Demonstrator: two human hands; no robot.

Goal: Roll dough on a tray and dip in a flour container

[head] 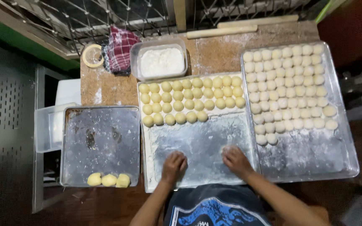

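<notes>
My left hand [174, 165] and my right hand [235, 160] press palm-down on the floured bare part of the middle metal tray [202, 144]. Each hand is cupped over the tray surface; whatever lies under the palms is hidden. Rows of yellow dough balls [191, 100] fill the far half of this tray. The right tray [315, 161] carries several rows of paler dough balls [290, 90]. On the left tray [101, 138], three yellow dough pieces [108, 180] sit at the near edge.
A clear tub of white flour [161, 62] stands behind the middle tray, beside a red checked cloth [120, 48] and a tape roll [92, 55]. Two wooden rolling pins [223, 31] lie at the back. A clear plastic box [47, 127] sits left of the trays.
</notes>
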